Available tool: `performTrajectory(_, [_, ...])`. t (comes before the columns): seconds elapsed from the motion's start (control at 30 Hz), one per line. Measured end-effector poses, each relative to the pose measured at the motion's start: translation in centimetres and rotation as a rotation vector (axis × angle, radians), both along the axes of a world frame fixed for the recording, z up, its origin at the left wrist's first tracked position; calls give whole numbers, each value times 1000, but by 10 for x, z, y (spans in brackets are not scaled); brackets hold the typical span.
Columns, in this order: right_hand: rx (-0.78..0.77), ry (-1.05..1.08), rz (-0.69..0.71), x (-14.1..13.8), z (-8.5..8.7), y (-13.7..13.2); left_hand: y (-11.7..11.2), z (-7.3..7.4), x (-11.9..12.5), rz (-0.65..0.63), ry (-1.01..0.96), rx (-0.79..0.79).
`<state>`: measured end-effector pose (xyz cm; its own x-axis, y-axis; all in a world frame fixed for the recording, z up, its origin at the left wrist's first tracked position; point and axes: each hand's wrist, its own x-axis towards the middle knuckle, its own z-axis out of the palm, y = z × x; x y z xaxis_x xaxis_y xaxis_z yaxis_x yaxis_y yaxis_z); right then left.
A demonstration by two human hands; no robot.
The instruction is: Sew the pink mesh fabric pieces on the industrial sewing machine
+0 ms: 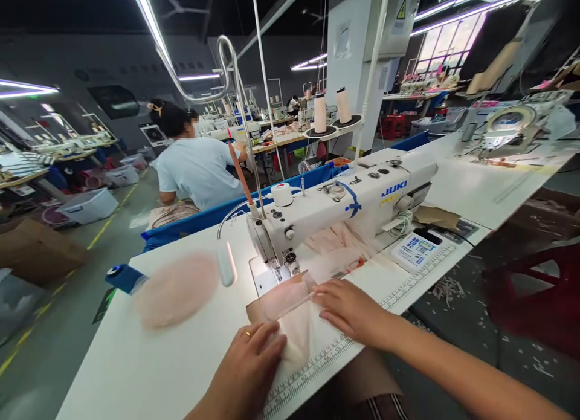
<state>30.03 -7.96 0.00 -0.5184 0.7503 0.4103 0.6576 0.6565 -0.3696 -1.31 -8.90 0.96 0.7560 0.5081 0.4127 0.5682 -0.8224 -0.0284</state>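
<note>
A sheer pale pink fabric piece (296, 335) lies in front of the sewing machine's needle area, with a clear flat sheet (285, 296) over part of it. At the fabric's near left edge, my left hand (251, 359) is closed, fingers bent and thumb close to them, seemingly gripping the edge. My right hand (351, 308) lies on the right side of the fabric and clear sheet, fingers stretched out and thumb apart. The white sewing machine (326, 208) stands just beyond both hands, its lit needle and presser foot by the sheet's far edge.
Left on the table (136, 371) are a blurred pink fabric stack (179, 290) and a blue thread cone (123, 278). More pink fabric (338, 242) lies under the machine arm. A printed ruler strip (317, 365) follows the front edge. A co-worker (194, 166) sits beyond.
</note>
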Motion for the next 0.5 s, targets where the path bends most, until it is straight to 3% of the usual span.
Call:
performTrajectory(0.1, [-6, -121, -290, 12, 4, 21, -10, 6, -10, 39, -2, -56])
performTrajectory(0.17, [39, -110, -371, 4, 11, 23, -16, 9, -13, 69, -15, -129])
performTrajectory(0.23, [-7, -61, -218, -16, 17, 15, -20, 9, -14, 104, -51, -211])
performTrajectory(0.3, [-159, -9, 34, -45, 19, 5, -22, 7, -14, 137, -102, -291])
performTrajectory(0.33, [-216, 9, 95, -59, 18, 1, -21, 6, -13, 150, -127, -325])
performTrajectory(0.43, [-313, -28, 180, -87, 16, 1, -18, 5, -17, 172, -153, -364])
performTrajectory(0.5, [-364, 7, 165, -87, 17, 6, -17, 10, -26, 187, -123, -351])
